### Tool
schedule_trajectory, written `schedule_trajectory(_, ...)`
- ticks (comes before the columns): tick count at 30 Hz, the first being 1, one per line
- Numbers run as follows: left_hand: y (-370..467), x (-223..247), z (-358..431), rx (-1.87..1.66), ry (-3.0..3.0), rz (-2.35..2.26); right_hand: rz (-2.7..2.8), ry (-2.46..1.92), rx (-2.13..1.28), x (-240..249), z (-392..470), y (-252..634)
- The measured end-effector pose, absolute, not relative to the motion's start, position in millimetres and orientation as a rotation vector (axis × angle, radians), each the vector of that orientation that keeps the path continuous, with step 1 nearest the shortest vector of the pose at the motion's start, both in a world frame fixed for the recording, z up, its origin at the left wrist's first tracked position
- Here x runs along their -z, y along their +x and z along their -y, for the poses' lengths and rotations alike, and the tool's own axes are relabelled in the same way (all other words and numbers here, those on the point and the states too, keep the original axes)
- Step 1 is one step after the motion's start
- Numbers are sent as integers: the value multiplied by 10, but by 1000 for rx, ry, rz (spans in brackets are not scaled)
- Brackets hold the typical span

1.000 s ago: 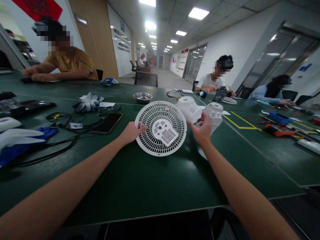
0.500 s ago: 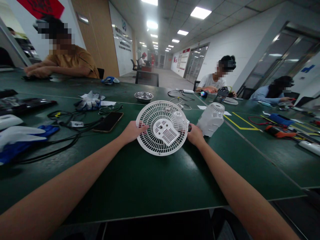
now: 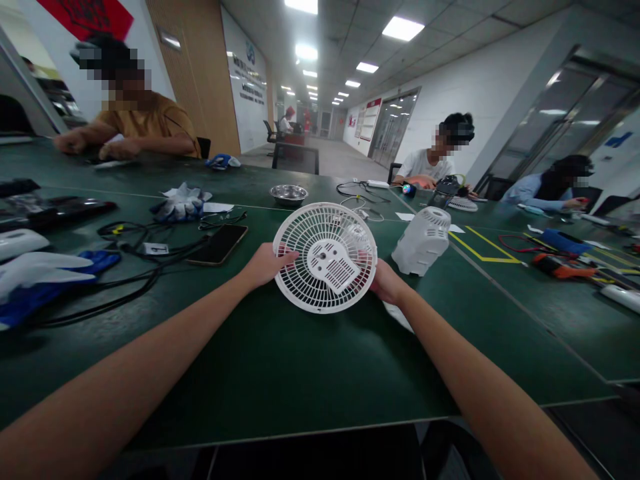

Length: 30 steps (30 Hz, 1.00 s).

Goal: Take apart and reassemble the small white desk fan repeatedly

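Observation:
A round white fan grille point(image 3: 300, 293) is held upright above the green table, its slotted centre plate facing me. My left hand point(image 3: 267, 264) grips the grille's left rim, thumb across the front bars. At the right rim, my right hand point(image 3: 387, 281) is closed with its fingers behind the grille, where they are partly hidden. Below the right wrist shows part of a white item point(image 3: 399, 317), mostly covered by the hand and arm. A white plastic housing point(image 3: 423, 241) stands on the table just right of the grille.
Beyond the grille lies a metal bowl point(image 3: 289, 194). To the left are a phone point(image 3: 219, 245), black cables point(image 3: 145, 283), and blue-white gloves point(image 3: 45, 280). An orange tool point(image 3: 563, 266) lies at right on the table point(image 3: 310, 387). Several people sit around.
My right hand has shifted lower behind the grille's right rim, and a white item now shows beneath that wrist. The grille has hardly moved. The person at left has moved their hands.

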State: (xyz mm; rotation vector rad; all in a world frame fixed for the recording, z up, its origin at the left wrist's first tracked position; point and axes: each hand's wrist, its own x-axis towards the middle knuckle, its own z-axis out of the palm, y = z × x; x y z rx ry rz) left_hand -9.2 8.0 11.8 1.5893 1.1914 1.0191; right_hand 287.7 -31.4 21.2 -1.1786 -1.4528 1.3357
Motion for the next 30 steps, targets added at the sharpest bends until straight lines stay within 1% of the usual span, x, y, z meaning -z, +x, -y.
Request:
schedule_trajectory(1,-93,-120,-78,-1013,1609,-1198,1382,-1136,-1512,-225,358,2821)
schedule_trajectory(3,-96,-126,-70,-1009,1637,-1214,1276,-1082,-1751,-256,430,2731)
schedule_trajectory(5,-100,-130,-61,-1011,1638,-1230,1224,-1047,-1855,-280,474,2671)
schedule_trajectory(7,-105,-128,-57,-999,1628,-1249,1174,-1025,-1861,-285,490,2631)
schedule_trajectory(12,-120,-76,-106,-1026,1506,-1183,1051,-1004,-1745,-199,484,2527)
schedule_trajectory(16,-126,-23,-181,-1107,1341,-1115,1088,-989,-1517,-117,464,2453)
schedule_trajectory(24,-150,-24,-217,-1083,1324,-1050,1516,-1048,-727,-153,451,2704)
schedule_trajectory(30,-183,-60,-167,-1098,1227,-903,1757,-1102,-535,-245,520,2742)
